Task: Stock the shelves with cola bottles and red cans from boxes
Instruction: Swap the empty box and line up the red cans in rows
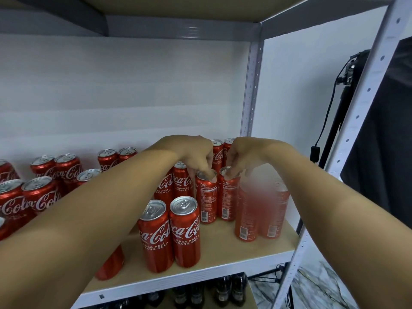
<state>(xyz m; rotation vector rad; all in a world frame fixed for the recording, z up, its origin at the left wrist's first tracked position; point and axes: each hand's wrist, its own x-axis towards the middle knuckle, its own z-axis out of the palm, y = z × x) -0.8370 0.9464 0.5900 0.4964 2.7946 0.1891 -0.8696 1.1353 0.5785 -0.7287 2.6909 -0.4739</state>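
Several red cola cans stand upright on a wooden shelf (223, 248). My left hand (196, 157) pinches the top rim of one tall red can (206, 199), whose back label faces me. My right hand (243, 157) pinches the top of the can beside it (228, 197), which also shows its back label. Both cans stand on the shelf, touching each other. Two cans (171, 233) stand in front with logos facing out. A blurred pair of cans (260, 210) stands to the right. Dark cola bottles (223, 291) fill the shelf below.
More red cans (33, 195) crowd the shelf's left side. The grey metal upright (250, 90) and the front post (347, 134) bound the right end. A black stand with a cable (343, 97) and dark fabric are beyond the rack.
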